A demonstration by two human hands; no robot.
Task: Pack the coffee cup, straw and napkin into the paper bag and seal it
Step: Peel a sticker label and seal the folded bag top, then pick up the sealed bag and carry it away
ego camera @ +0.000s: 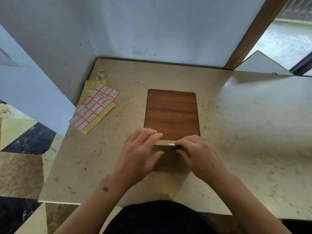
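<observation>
A brown paper bag (168,159) stands on the beige stone counter (244,132), its folded top edge facing me. My left hand (141,154) rests against the bag's left side with fingers spread over the fold. My right hand (197,152) presses a small white sticker (172,144) onto the folded top with its fingertips. The cup, straw and napkin are not visible.
Several sheets of white, red-edged label stickers (94,108) lie at the counter's left. A small tape roll (101,74) sits behind them near the wall. A wooden board (171,114) is set into the counter just beyond the bag. Walls close the back and left.
</observation>
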